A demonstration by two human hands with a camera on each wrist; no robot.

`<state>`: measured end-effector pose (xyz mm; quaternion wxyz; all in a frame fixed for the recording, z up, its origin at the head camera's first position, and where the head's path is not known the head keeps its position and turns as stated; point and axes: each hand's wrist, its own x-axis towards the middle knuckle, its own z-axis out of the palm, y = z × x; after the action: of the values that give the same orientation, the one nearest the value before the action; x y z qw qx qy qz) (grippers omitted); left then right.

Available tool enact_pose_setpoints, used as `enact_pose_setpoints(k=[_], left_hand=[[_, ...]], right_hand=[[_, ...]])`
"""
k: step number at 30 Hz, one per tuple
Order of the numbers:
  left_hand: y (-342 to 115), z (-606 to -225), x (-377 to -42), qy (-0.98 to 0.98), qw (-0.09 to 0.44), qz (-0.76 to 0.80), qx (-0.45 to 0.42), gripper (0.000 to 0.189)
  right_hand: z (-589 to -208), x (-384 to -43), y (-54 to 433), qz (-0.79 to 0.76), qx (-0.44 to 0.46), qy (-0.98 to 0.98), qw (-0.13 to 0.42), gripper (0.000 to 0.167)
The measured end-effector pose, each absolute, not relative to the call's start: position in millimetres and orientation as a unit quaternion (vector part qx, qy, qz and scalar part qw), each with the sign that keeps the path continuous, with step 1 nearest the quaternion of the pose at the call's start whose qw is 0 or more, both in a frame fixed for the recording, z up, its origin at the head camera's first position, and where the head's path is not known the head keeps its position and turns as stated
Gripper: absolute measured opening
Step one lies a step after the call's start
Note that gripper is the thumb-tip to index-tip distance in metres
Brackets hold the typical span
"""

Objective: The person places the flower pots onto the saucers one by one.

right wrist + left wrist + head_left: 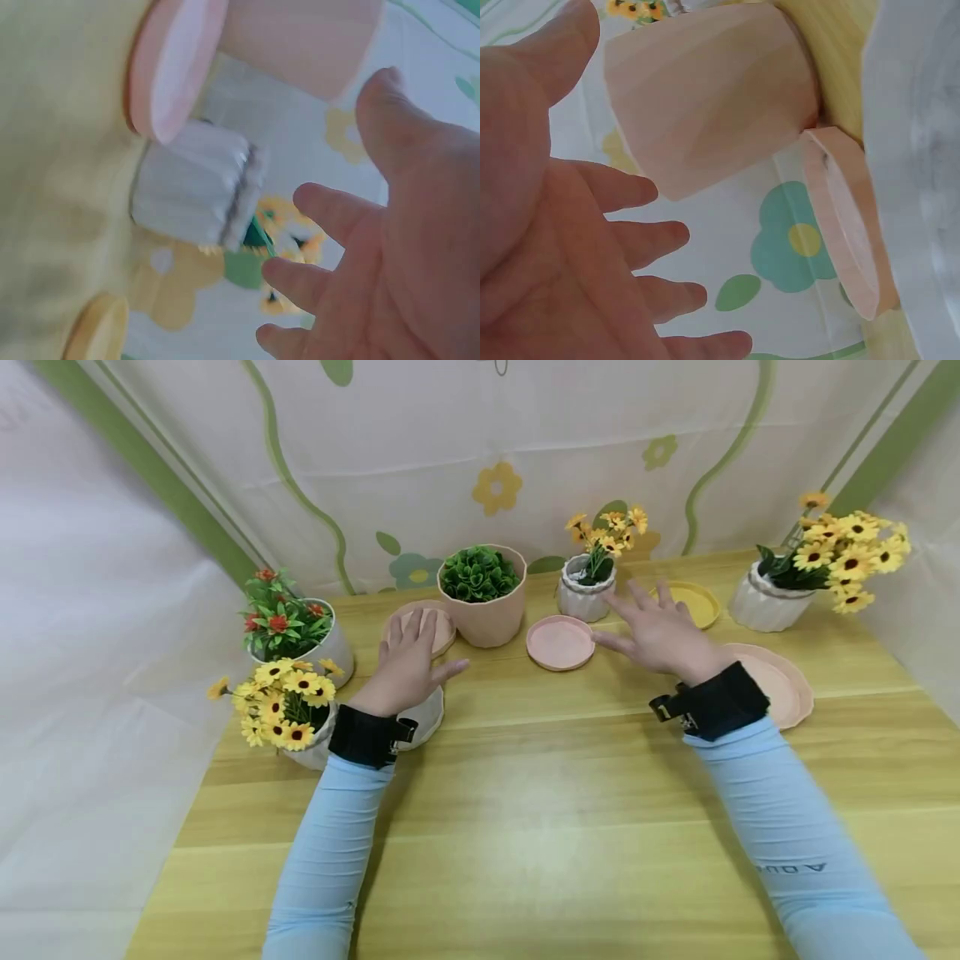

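My left hand (405, 668) is spread with straight fingers above a peach saucer (444, 631) and a white saucer (427, 718); nothing is in it. Beside it stands a pink pot (487, 620) with a leafy green plant. In the left wrist view, the pot (712, 97) is apart from the fingertips. My right hand (663, 635), also spread and holding nothing, hovers near a small white pot (587, 603) with orange flowers, a pink saucer (560, 643) and a yellow saucer (701, 602). The right wrist view shows a gap between its fingers and the white pot (187, 184).
At the left stand a white pot with red flowers (277, 625) and another with yellow daisies (281, 706). A ribbed white pot (768, 602) with yellow daisies stands at the right. A larger pink saucer (787, 693) lies partly behind the right wrist. A patterned curtain (450, 443) hangs behind the table.
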<state>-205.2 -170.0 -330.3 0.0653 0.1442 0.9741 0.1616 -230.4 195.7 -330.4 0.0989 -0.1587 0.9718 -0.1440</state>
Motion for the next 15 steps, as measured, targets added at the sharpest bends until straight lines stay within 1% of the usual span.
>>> enact_pose_setpoints(k=[3,6,8,11,15], left_hand=[[-170,-326,-205,0.971,0.027,0.158,0.180,0.084],[-169,-323,-205,0.957,-0.028,0.179,0.228,0.064],[-168,-320,-203,0.945,-0.045,0.206,0.250,0.051],[-166,-317,-201,0.935,-0.032,0.248,0.252,0.043],[-165,-316,-197,0.930,-0.011,0.283,0.234,0.034]], right_hand=[[-319,-230,209,-0.149,-0.161,0.973,0.076,0.082],[-308,-228,226,-0.165,-0.157,0.972,0.061,0.079],[-301,-225,239,-0.177,-0.145,0.972,0.061,0.078],[-297,-221,258,-0.182,-0.125,0.973,0.062,0.076],[-302,-215,285,-0.171,-0.118,0.976,0.060,0.072]])
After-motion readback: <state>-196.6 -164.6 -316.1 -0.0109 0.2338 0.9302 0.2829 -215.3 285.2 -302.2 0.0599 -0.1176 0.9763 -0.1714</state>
